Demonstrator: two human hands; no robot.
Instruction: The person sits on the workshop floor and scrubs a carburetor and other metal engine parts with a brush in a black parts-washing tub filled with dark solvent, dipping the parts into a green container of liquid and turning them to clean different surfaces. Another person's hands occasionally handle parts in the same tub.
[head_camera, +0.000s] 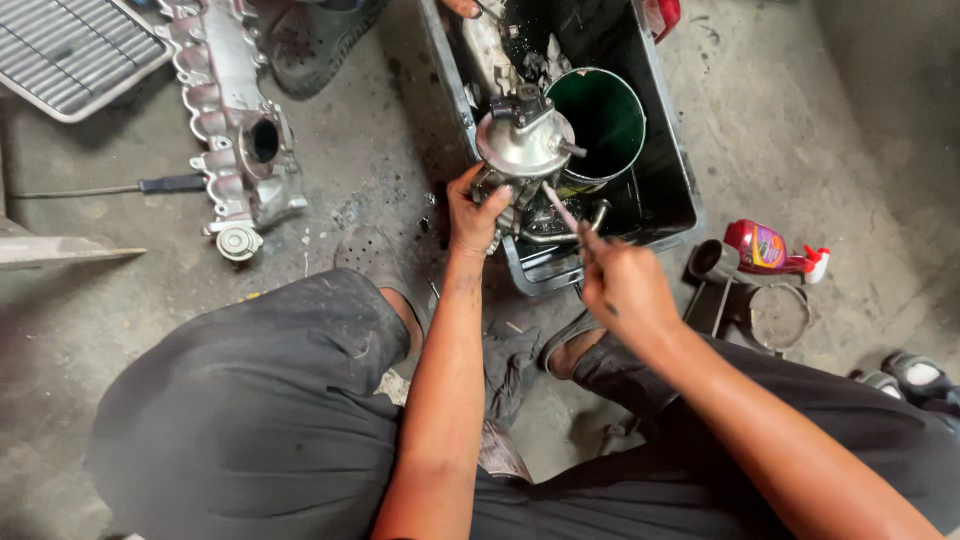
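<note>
- Squatting low on the concrete floor (820, 140), dark dusty trousers (250, 400) at the near edge, a rag (510, 365) lying between the feet.
- Right hand (625, 285) closed in a pinch around a thin pink-handled brush (560, 208), tip aimed at the underside of the metal part.
- Left hand (472, 215) wrapped around the lower body of the carburetor-like part (522, 145), gripping it from the near left and holding it over the near end of the black tub (670, 190).
- Judged best done with the part kept steady above the tub so drips fall inside, and short brush strokes worked into the recesses rather than across the smooth dome.
- Part itself: dull silver cast metal, rounded cap on top, small levers and fittings sticking out, greasy in the seams.
- Just beyond it in the tub, a round green container (600, 120) with a dark inside, amid oily black residue.
- To the right on the floor, a red spray bottle (765, 248) lying on its side beside a dark tube and ring.
- Far left, a long ribbed aluminium casting (235, 120) and a ridged grey mat (70, 50).
- At the far edge, another person's fingers (462, 7) near the tub rim.
</note>
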